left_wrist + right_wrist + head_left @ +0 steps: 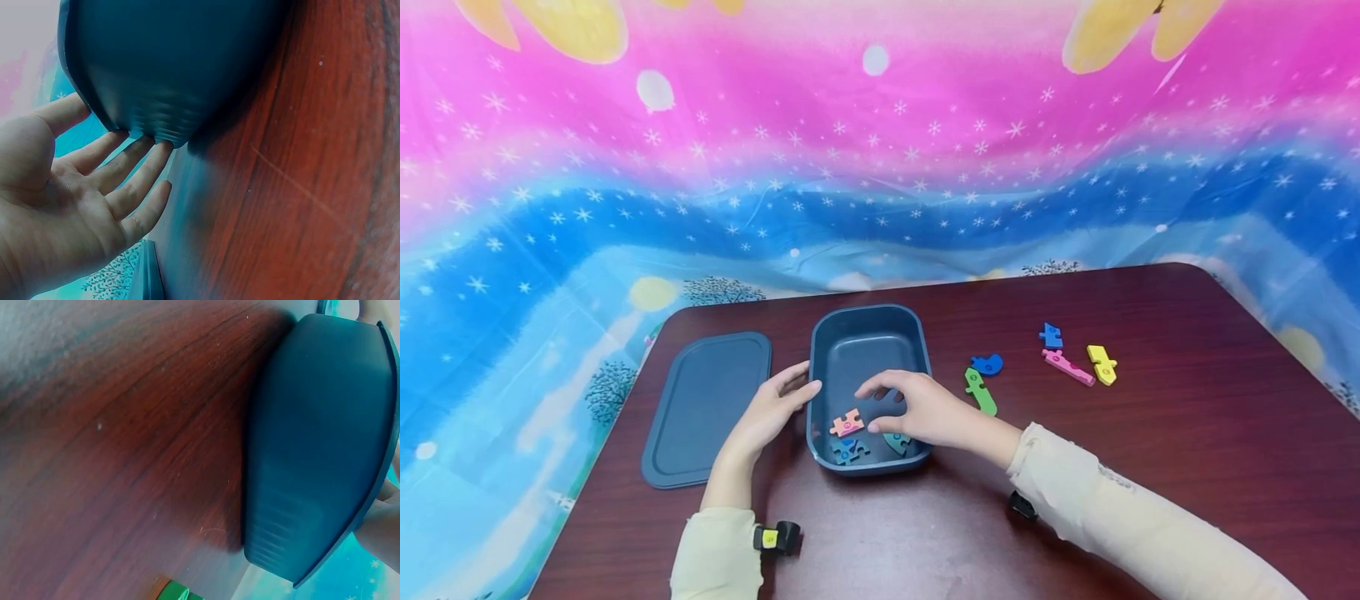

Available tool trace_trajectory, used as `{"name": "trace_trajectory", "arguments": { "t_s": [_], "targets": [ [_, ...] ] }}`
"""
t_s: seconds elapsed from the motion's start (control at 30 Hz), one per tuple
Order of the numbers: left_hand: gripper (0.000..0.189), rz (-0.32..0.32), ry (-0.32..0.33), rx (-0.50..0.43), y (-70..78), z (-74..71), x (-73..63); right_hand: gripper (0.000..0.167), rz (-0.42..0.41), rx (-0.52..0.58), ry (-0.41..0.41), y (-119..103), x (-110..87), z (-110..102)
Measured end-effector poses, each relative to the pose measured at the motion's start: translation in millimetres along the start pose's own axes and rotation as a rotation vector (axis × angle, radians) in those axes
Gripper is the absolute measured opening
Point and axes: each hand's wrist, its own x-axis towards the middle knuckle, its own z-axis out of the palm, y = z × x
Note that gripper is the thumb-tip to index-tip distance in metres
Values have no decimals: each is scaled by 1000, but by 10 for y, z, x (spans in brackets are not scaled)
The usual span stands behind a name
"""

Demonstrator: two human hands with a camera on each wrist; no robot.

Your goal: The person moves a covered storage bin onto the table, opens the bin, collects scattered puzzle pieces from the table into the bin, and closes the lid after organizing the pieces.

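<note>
A dark blue-grey plastic box [868, 471] stands lidless on the table. My left hand [772, 408] touches its left side; in the left wrist view the fingers of that hand [81, 187] lie nearly straight against the ribbed outer wall, thumb at the rim. Over the box's interior hovers my right hand [917, 408], thumb and fingers apart with nothing seen between them. Inside, near the front, are an orange puzzle piece [847, 423], a blue puzzle piece [848, 452] and a green-teal one [897, 442]. The right wrist view hides most of the right hand behind the box wall [312, 437].
The box's lid [711, 408] lies flat to the left. Right of the box are a green piece [980, 393] and a curved blue piece [987, 364]. Farther right lie a blue piece [1052, 336], a pink piece [1067, 367] and a yellow piece [1102, 364].
</note>
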Motion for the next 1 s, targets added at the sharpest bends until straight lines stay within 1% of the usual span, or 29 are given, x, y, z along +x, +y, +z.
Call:
{"name": "trace_trajectory", "arguments": {
  "t_s": [0.2, 0.47, 0.8, 1.0],
  "targets": [
    [62, 0, -3, -2, 6, 12, -5, 41, -31, 10, 46, -8, -63, -81],
    [65, 10, -7, -19, 3, 2, -10, 39, -62, 27, 103, -57, -118, -231],
    [67, 15, -13, -11, -8, 0, -10, 39, -63, 54, 151, -36, -230, -336],
    [66, 18, -13, -15, 0, -2, -7, 38, -68, 52, 200, -12, -298, -393]
  ]
}}
